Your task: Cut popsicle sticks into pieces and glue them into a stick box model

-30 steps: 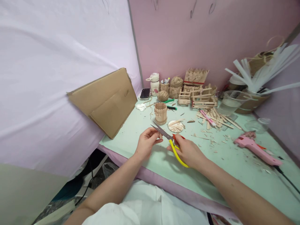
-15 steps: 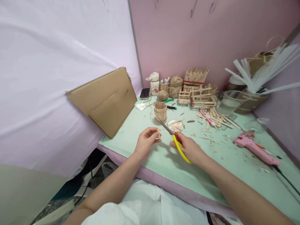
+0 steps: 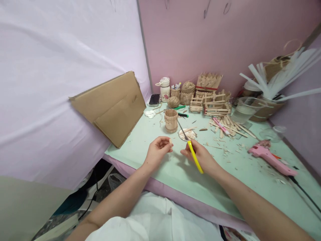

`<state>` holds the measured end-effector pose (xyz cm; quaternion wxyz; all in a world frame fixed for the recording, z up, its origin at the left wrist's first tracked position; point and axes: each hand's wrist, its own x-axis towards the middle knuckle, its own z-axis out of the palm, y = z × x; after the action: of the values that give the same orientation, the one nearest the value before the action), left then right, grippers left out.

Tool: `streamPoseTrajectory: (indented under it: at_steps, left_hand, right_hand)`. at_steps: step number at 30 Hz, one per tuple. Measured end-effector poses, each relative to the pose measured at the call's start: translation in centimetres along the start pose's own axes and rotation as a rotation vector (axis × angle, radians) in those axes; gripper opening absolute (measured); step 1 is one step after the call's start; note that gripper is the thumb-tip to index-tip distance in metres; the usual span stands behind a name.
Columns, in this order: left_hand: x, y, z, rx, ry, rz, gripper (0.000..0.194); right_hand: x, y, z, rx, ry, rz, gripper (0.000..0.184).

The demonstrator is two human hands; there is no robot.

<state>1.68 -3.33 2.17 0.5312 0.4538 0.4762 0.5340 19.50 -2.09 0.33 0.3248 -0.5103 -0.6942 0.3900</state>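
Observation:
Between the thumb and fingers of my left hand [image 3: 159, 149] is a short piece of wooden craft stick [image 3: 171, 141], mostly covered by the fingertips. My right hand [image 3: 200, 155] holds scissors [image 3: 194, 156] with yellow handles, their blades pointing up and away to the left. The blades are apart from the stick piece. Just beyond both hands stands a small round cup made of craft sticks [image 3: 171, 121]. Beside it, behind the scissors, a shallow round dish [image 3: 192, 135] holds cut stick bits.
Loose craft sticks [image 3: 229, 125] and scraps lie to the right, near a pink glue gun [image 3: 273, 160]. Twine balls [image 3: 173, 102], stick-built crates [image 3: 218, 108] and a white bottle [image 3: 165, 89] line the back. A cardboard sheet [image 3: 117, 107] leans at the left.
The scissors have turned in my right hand, so the blades now show edge-on and the red inner part is hidden. My left hand keeps its place, with the stick piece tilted slightly.

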Motion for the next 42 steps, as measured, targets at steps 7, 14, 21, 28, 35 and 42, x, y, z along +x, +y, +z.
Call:
streamPoseTrajectory:
  at_steps: [7, 14, 21, 28, 35, 42]
  left_hand:
    - [-0.7, -0.6, 1.3, 0.01, -0.148, -0.091, 0.037]
    - [-1.2, -0.5, 1.7, -0.166, -0.347, -0.271, 0.042]
    - [-1.2, -0.5, 1.4, -0.201, -0.549, -0.409, 0.045]
    - [-1.0, -0.9, 1.0, 0.051, -0.337, -0.211, 0.037]
    - [-0.5, -0.5, 0.6, 0.153, -0.246, 0.001, 0.037]
    - [-0.3, -0.9, 0.7, 0.118, -0.206, -0.015, 0.032]
  right_hand:
    - [0.2, -1.4, -0.8, 0.314, 0.03, -0.086, 0.029]
    - [0.2, -0.6, -0.7, 0.646, -0.113, -0.105, 0.031]
    - [0.5, 0.9, -0.2, 0.886, -0.334, 0.024, 0.035]
    - [0.4, -0.2, -0.7, 0.641, -0.121, 0.067, 0.032]
    - [0.3, -1.2, -1.1, 0.492, -0.082, 0.081, 0.027]
    - [0.3, -1.4, -1.2, 0.467, -0.065, 0.09, 0.028]
